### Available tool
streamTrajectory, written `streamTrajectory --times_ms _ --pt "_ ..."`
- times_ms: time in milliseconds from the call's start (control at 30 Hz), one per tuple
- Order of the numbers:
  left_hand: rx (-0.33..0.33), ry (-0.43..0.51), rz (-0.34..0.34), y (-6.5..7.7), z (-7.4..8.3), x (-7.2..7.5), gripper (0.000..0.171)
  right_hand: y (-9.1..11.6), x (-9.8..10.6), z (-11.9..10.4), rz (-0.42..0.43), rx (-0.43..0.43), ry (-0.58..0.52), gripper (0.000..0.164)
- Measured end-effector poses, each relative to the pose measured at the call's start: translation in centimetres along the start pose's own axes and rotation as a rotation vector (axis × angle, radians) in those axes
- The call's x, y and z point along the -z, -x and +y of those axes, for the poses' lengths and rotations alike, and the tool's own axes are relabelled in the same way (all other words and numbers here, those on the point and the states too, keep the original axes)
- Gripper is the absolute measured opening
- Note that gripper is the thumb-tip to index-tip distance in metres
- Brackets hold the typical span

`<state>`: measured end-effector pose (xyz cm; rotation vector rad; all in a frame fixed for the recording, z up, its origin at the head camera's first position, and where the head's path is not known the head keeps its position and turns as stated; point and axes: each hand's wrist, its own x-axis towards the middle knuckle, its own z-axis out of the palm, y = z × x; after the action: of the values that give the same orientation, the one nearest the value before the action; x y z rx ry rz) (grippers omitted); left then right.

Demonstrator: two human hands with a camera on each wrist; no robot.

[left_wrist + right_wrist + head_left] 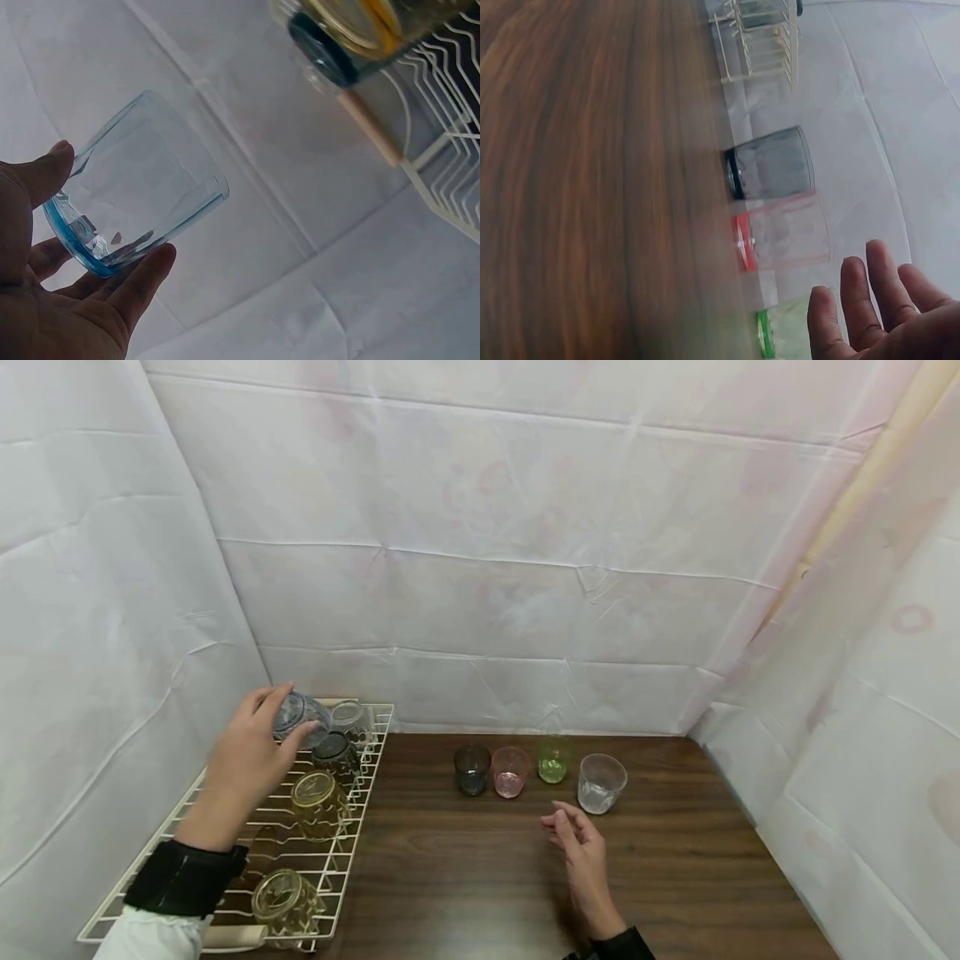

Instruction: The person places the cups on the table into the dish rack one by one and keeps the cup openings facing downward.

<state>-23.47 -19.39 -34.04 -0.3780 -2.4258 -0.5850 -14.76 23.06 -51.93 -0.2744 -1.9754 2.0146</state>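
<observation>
My left hand [251,752] grips a light blue drinking glass [303,720] above the far left of a white wire rack [351,860]. In the left wrist view the glass [146,187] is tilted, with thumb and fingers around its blue base. My right hand [583,856] hovers over the wooden table with loosely bent fingers and holds nothing. Just beyond it stand a clear glass [601,787] and a green glass [553,762]. Left of these, a pink glass [511,772] and a dark grey glass [472,770] stand upright side by side.
Upside down along the rack's right side are a clear glass [349,717], a dark glass [337,757] and two yellow glasses, one midway [318,806] and one near the front [287,900]. White sheeting [480,610] encloses the wooden table [450,877] at the back and sides.
</observation>
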Motion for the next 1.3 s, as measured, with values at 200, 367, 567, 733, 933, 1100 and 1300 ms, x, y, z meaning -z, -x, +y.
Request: streamTrajectory --times_ms 200,367,567,733,933,1100,1300 --pt "0.047 -0.021 -0.078 -0.4 -3.0 -0.3 0.069 -0.1 1.1 0.1 0.019 0.009 0.011 0.043" --pt "0.102 -0.056 -0.194 -1.2 -5.2 -1.5 0.071 0.0 1.6 0.0 0.036 0.017 0.025 0.042" --pt "0.105 -0.1 -0.351 -2.2 -8.1 -3.3 0.073 0.2 2.1 0.0 0.049 0.035 0.04 0.04" --pt "0.119 -0.151 -0.426 -2.8 -10.2 -5.4 0.076 0.1 2.5 0.1 0.051 0.024 0.057 0.041" --pt "0.166 -0.178 -0.449 -2.7 -11.8 -7.6 0.069 0.0 2.8 0.4 0.092 -0.003 0.081 0.042" --pt "0.2 -0.188 -0.501 -3.5 -12.7 -8.6 0.069 0.0 3.2 0.5 0.107 0.009 0.093 0.041" --pt "0.217 -0.191 -0.541 -4.6 -13.8 -9.4 0.068 -0.2 3.7 0.3 0.118 0.001 0.112 0.046"
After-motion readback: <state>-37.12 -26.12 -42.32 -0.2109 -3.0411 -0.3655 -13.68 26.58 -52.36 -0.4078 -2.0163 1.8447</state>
